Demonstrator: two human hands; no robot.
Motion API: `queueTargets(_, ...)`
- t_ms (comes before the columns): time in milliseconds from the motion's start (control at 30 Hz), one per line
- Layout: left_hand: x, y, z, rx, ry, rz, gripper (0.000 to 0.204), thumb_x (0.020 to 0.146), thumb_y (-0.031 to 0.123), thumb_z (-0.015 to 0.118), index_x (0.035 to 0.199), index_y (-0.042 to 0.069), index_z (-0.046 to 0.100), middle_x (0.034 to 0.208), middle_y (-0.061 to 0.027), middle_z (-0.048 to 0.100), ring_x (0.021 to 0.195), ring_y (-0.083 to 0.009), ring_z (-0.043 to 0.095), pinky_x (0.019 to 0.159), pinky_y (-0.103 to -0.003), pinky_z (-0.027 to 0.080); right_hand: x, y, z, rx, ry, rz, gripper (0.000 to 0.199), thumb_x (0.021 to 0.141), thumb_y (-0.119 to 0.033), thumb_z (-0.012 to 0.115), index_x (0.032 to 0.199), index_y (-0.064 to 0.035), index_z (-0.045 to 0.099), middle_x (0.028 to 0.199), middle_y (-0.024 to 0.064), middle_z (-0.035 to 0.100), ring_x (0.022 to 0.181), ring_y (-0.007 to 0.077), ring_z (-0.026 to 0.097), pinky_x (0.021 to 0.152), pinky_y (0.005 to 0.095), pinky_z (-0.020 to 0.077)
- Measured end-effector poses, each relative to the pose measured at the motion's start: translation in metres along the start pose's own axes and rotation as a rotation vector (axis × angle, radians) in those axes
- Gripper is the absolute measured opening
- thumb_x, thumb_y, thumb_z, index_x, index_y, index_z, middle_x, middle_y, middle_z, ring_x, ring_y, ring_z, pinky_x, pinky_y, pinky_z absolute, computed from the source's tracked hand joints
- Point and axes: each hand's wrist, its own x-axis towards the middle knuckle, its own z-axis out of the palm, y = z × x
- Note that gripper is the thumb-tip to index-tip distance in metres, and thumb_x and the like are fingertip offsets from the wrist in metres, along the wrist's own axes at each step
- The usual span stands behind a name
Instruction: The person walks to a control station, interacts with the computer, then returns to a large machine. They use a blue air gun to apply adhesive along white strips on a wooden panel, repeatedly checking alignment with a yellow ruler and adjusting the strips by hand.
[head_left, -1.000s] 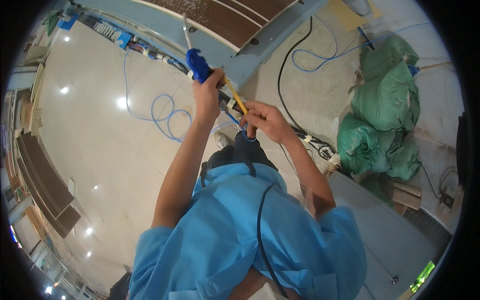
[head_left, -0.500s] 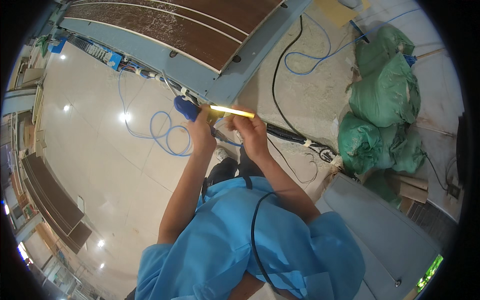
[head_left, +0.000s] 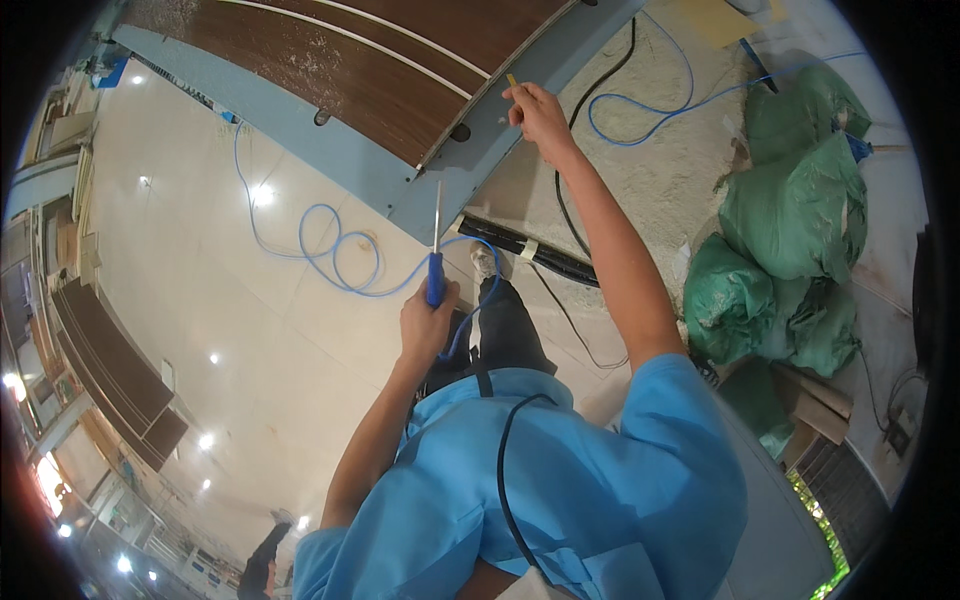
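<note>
Screwdriver (head_left: 435, 262) — blue handle, shaft pointing up — being gripped in left hand (head_left: 428, 325), fingers wrapped tight. Right hand (head_left: 537, 112) reaching out, pinching small yellow piece (head_left: 512, 81) against grey-blue panel edge (head_left: 480, 165). Likely positioning step; next calling for bringing tip across.

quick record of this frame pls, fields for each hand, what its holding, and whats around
left hand: grip closed on the blue handle of a screwdriver, shaft pointing up
right hand: stretched out to the edge of the brown panel, pinching a small yellowish piece
floor: blue cable in loops, black cable
right side: green sacks
clothing: blue shirt
</note>
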Motion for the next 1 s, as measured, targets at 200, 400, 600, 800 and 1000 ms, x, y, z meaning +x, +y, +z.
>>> queueTargets(200,0.006,0.012,-0.001,0.202,0.064,-0.156,0.047,0.097,0.051,0.059,0.092,0.005,0.068,0.075,-0.0229,0.068,0.079,-0.0462,0.067,0.073,-0.054,0.049,0.038,0.014,0.004,-0.196,-0.042,0.020,0.024,0.100,-0.022,0.057,0.101,-0.0013,0.069,0.073,0.0066,0.070,0.066,0.0128,0.061,0.060,0.0305,0.0473)
queueTargets(400,0.003,0.011,-0.003,0.281,0.032,-0.134,0.047,0.096,0.050,0.060,0.089,0.005,0.065,0.078,-0.0238,0.068,0.080,-0.0462,0.066,0.073,-0.055,0.048,0.047,0.012,-0.003,-0.232,-0.077,-0.011,0.023,0.098,-0.021,0.060,0.096,-0.0007,0.070,0.072,0.0068,0.072,0.065,0.0135,0.064,0.061,0.0306,0.0486)
queueTargets(600,-0.005,0.003,0.005,0.270,0.025,-0.173,0.044,0.096,0.048,0.062,0.091,0.005,0.068,0.082,-0.0244,0.069,0.082,-0.0461,0.067,0.075,-0.054,0.050,0.055,0.001,-0.011,-0.409,-0.121,0.032,0.021,0.097,-0.019,0.061,0.094,-0.0003,0.070,0.072,0.0079,0.072,0.056,0.0108,0.058,0.052,0.0297,0.0445)
queueTargets(800,-0.009,0.001,0.006,0.247,-0.004,-0.159,0.043,0.095,0.048,0.063,0.098,0.006,0.072,0.084,-0.0245,0.070,0.083,-0.0460,0.068,0.075,-0.054,0.050,0.066,-0.005,-0.009,-0.360,-0.158,0.090,0.021,0.094,-0.018,0.062,0.093,0.0012,0.069,0.072,0.0101,0.071,0.049,0.0102,0.053,0.043,0.0295,0.0379)
queueTargets(1000,-0.003,-0.001,0.003,0.238,0.038,-0.156,0.043,0.095,0.047,0.063,0.094,0.004,0.069,0.082,-0.0238,0.069,0.082,-0.0461,0.067,0.074,-0.054,0.050,0.074,-0.010,-0.007,-0.295,-0.184,0.133,0.020,0.093,-0.018,0.064,0.089,0.0015,0.068,0.071,0.0110,0.070,0.047,0.0099,0.050,0.042,0.0290,0.0340)
